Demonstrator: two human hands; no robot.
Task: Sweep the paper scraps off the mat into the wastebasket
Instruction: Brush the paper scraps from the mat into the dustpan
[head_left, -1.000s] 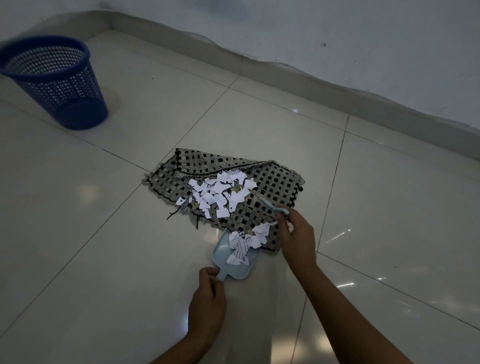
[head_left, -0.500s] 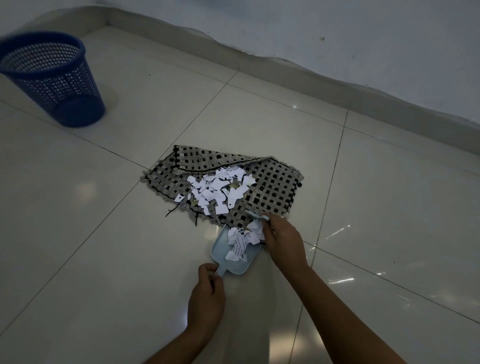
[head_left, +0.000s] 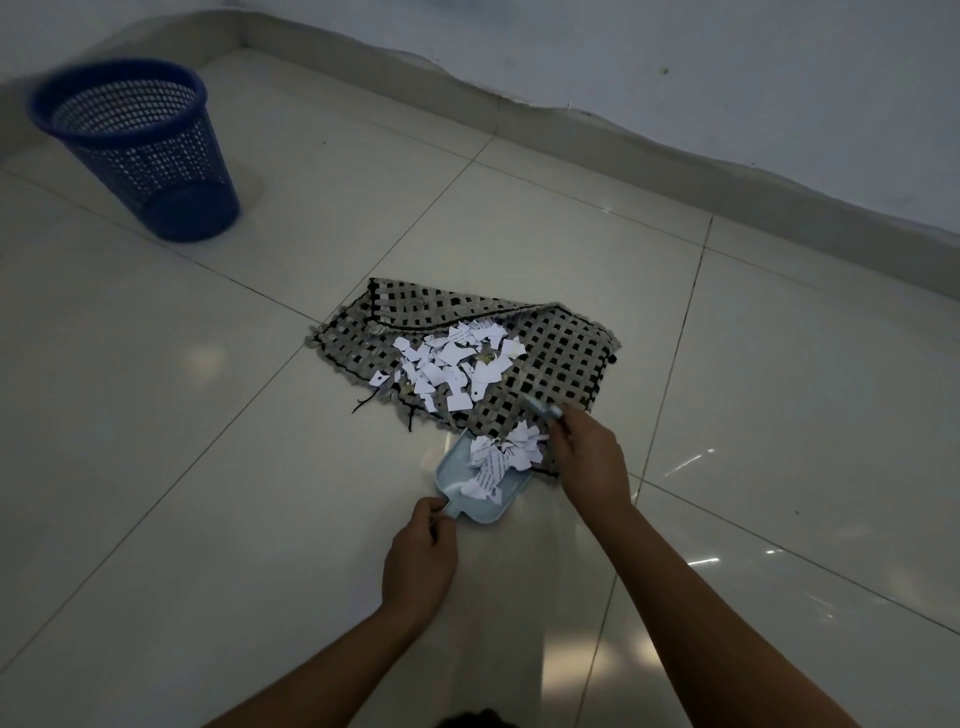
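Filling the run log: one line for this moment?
phase: sweeping | left hand: holds dustpan | right hand: holds brush | scraps: most on mat

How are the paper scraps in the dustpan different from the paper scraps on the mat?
The scraps in the dustpan form a small, tight heap by the right hand; the scraps on the mat form a larger, wider spread. The first lie in the light blue dustpan, held by the left hand; the second lie on the checked mat. Both are white torn pieces.

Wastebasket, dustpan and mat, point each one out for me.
wastebasket (head_left: 156, 156), head view, mesh side wall
dustpan (head_left: 457, 470), head view, bare left inside of the tray
mat (head_left: 566, 358), head view, bare woven right part
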